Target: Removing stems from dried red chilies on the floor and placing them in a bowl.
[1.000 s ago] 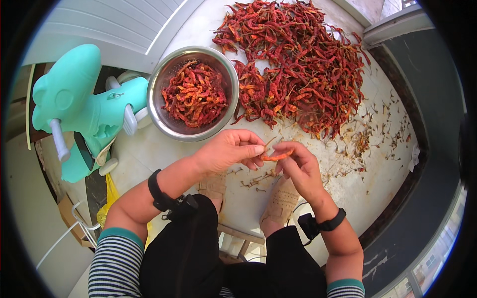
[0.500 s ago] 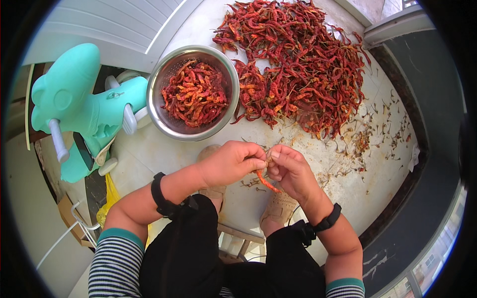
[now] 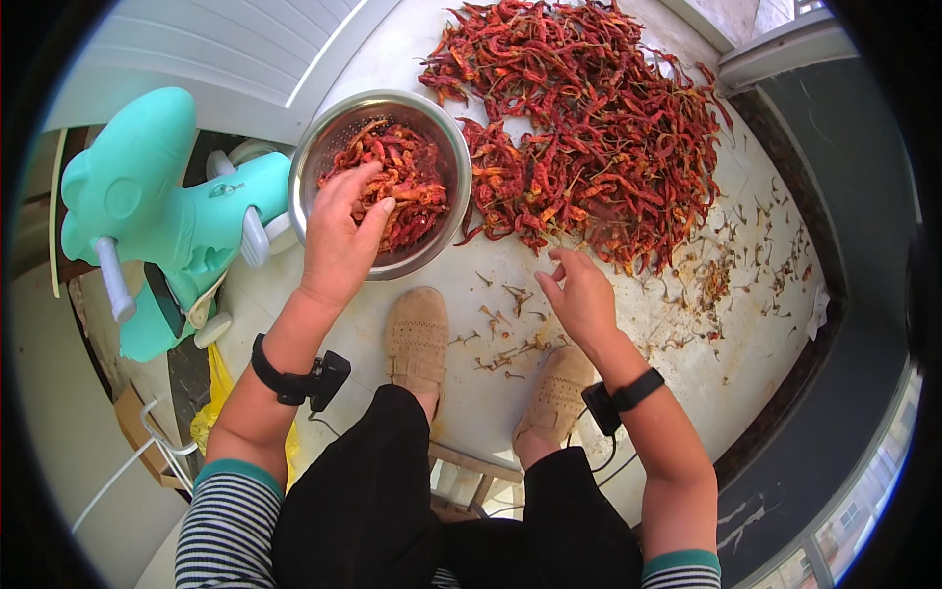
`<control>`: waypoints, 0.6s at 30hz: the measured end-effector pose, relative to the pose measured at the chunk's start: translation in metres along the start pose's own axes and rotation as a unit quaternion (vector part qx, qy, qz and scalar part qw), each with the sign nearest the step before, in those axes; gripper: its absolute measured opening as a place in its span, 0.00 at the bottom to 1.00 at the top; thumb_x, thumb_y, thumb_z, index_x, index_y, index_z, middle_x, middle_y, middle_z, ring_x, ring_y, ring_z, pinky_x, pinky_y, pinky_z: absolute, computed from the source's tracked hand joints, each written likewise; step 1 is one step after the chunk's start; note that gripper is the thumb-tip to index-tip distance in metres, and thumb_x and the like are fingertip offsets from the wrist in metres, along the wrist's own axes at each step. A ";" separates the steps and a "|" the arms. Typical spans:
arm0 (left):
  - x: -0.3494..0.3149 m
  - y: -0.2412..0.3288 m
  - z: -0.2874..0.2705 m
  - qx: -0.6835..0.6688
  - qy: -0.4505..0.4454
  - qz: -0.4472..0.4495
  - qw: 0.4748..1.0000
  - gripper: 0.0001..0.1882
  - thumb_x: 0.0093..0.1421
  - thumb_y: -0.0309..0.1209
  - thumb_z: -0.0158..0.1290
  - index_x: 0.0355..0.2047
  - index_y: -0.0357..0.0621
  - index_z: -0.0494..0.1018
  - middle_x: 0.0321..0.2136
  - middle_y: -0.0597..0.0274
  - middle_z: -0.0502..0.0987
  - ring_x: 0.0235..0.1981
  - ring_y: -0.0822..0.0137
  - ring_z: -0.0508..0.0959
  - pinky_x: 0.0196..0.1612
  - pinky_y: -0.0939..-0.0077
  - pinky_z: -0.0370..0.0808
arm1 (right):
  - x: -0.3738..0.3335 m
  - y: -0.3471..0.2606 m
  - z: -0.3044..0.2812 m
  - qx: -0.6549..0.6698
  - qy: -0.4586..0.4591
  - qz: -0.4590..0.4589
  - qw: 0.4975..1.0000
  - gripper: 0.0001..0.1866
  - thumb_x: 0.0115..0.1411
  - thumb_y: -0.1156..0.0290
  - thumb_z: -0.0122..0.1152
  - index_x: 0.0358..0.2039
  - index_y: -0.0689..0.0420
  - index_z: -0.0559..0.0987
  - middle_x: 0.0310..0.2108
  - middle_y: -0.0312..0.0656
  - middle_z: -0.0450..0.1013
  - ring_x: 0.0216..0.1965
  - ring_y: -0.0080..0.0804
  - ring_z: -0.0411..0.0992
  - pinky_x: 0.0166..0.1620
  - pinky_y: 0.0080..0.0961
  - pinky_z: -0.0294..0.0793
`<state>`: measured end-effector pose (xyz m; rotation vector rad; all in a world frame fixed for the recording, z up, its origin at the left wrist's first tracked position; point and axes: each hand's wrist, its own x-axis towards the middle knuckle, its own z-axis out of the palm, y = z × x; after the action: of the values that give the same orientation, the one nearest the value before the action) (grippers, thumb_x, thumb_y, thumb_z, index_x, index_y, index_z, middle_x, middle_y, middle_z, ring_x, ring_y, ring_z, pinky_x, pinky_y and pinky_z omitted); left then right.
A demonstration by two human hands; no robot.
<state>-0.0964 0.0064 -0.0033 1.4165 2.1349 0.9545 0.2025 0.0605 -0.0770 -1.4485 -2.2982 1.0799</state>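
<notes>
My left hand (image 3: 343, 231) hangs over the near part of a metal colander (image 3: 461, 187), fingers and thumb apart, open and holding nothing I can see. Inside the colander lie dried red chillies (image 3: 417, 167), partly covered by that hand. To the right, my right hand (image 3: 581, 294) hovers just short of the near edge of a big heap of dried red chillies (image 3: 608, 128). Its thumb and forefinger are spread and it looks empty; the other fingers are curled and partly hidden.
Snapped-off stems (image 3: 505, 348) lie between and around my beige shoes (image 3: 417, 329). More stems and seeds (image 3: 721, 285) litter the floor at the right. A turquoise ride-on toy (image 3: 147, 187) stands left of the colander, with a yellow bag (image 3: 218, 398) nearer me. A dark wall panel (image 3: 834, 147) bounds the right.
My hands were together, pinching a red chilli between them. The left has moved up and left over the colander and let the chilli go; the right has moved slightly toward the heap and opened.
</notes>
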 end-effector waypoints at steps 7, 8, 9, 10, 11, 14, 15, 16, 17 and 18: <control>-0.006 0.030 0.012 -0.092 -0.014 0.034 0.995 0.19 0.58 0.21 0.56 0.50 0.39 0.72 0.47 0.56 0.72 0.42 0.66 0.76 0.43 0.76 0.75 | 0.029 0.010 0.043 -0.202 -0.031 -0.022 0.979 0.17 0.54 0.61 0.67 0.38 0.57 0.74 0.29 0.43 0.75 0.30 0.43 0.76 0.30 0.38 0.75; -0.007 0.034 0.014 -0.094 -0.015 0.035 0.995 0.19 0.58 0.21 0.56 0.50 0.39 0.72 0.47 0.56 0.72 0.42 0.66 0.76 0.43 0.76 0.75 | 0.030 0.018 0.048 -0.242 -0.014 -0.020 0.970 0.16 0.54 0.61 0.66 0.36 0.57 0.73 0.29 0.43 0.75 0.30 0.43 0.76 0.30 0.37 0.75; -0.008 0.036 0.016 -0.100 -0.042 0.038 0.993 0.18 0.59 0.21 0.55 0.50 0.39 0.72 0.47 0.57 0.72 0.42 0.68 0.75 0.43 0.77 0.75 | 0.031 0.021 0.052 -0.280 0.001 -0.021 0.960 0.15 0.54 0.61 0.65 0.35 0.57 0.73 0.29 0.44 0.75 0.29 0.43 0.76 0.29 0.36 0.76; -0.010 0.039 0.017 -0.107 -0.070 0.042 0.991 0.16 0.60 0.21 0.54 0.50 0.38 0.72 0.46 0.58 0.72 0.42 0.71 0.75 0.43 0.78 0.74 | 0.029 0.024 0.053 -0.280 0.001 -0.020 0.960 0.15 0.54 0.61 0.65 0.35 0.57 0.73 0.29 0.44 0.75 0.29 0.43 0.76 0.29 0.36 0.76; -0.012 0.046 0.018 -0.118 -0.086 0.024 0.989 0.14 0.61 0.21 0.53 0.48 0.37 0.74 0.44 0.59 0.73 0.40 0.72 0.75 0.42 0.79 0.74 | 0.026 0.027 0.053 -0.265 0.004 -0.023 0.964 0.14 0.55 0.61 0.64 0.35 0.57 0.74 0.28 0.44 0.75 0.29 0.44 0.76 0.29 0.37 0.75; -0.017 0.044 0.020 -0.154 -0.156 -0.002 0.976 0.13 0.61 0.21 0.54 0.46 0.36 0.74 0.44 0.60 0.73 0.38 0.73 0.75 0.41 0.79 0.74 | 0.016 0.024 0.043 -0.191 -0.019 -0.007 0.981 0.13 0.55 0.63 0.63 0.35 0.57 0.75 0.26 0.43 0.74 0.27 0.40 0.76 0.28 0.34 0.74; -0.020 0.044 0.023 -0.153 -0.167 -0.013 0.974 0.12 0.61 0.22 0.54 0.46 0.36 0.75 0.42 0.61 0.74 0.37 0.72 0.76 0.42 0.79 0.74 | 0.010 0.021 0.036 -0.135 -0.044 0.016 0.990 0.12 0.55 0.65 0.63 0.35 0.58 0.75 0.25 0.41 0.74 0.26 0.35 0.76 0.28 0.31 0.73; -0.023 0.042 0.026 -0.152 -0.166 -0.015 0.974 0.12 0.61 0.22 0.54 0.46 0.36 0.75 0.42 0.61 0.74 0.37 0.72 0.76 0.42 0.79 0.74 | 0.007 0.013 0.027 -0.134 -0.045 0.015 0.990 0.12 0.55 0.65 0.63 0.35 0.58 0.75 0.25 0.41 0.74 0.26 0.35 0.76 0.28 0.31 0.73; -0.026 0.040 0.029 -0.167 -0.195 -0.036 0.966 0.13 0.61 0.23 0.53 0.46 0.36 0.75 0.42 0.61 0.75 0.38 0.72 0.76 0.43 0.79 0.74 | 0.004 0.003 0.015 -0.010 -0.084 0.081 0.993 0.11 0.54 0.67 0.64 0.34 0.60 0.76 0.24 0.39 0.73 0.25 0.30 0.74 0.28 0.27 0.72; -0.030 0.039 0.033 -0.183 -0.223 -0.059 0.956 0.13 0.62 0.24 0.53 0.47 0.36 0.75 0.41 0.60 0.75 0.39 0.72 0.76 0.44 0.78 0.74 | -0.001 -0.004 0.006 0.113 -0.121 0.146 0.975 0.11 0.53 0.69 0.64 0.33 0.62 0.76 0.23 0.37 0.73 0.23 0.25 0.73 0.27 0.23 0.71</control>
<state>-0.0378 -0.0012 0.0018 1.1715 1.5949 0.8335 0.1965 0.0558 -0.0784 -1.6748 -2.0624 1.6263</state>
